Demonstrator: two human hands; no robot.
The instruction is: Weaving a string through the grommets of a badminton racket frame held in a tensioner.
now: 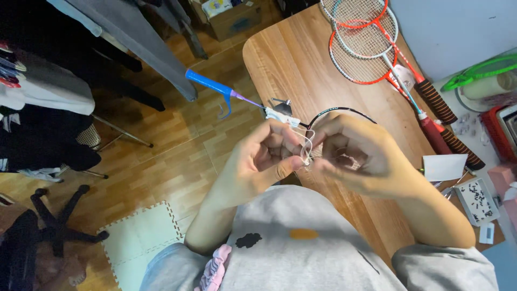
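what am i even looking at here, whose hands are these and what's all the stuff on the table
This is a single picture from a camera worn on a person's head, looking down at their own two bare hands; the grey top at the bottom is theirs.

The left hand and the right hand are brought together in front of the chest, both pinching a thin white string. The string runs to a racket with a dark frame, mostly hidden behind the hands. Its blue handle sticks out over the floor.

On the wooden table lie two more rackets with red and white frames, a white slip of paper and a small tray of dark bits. The wood floor on the left holds clothes and a pale foam mat.
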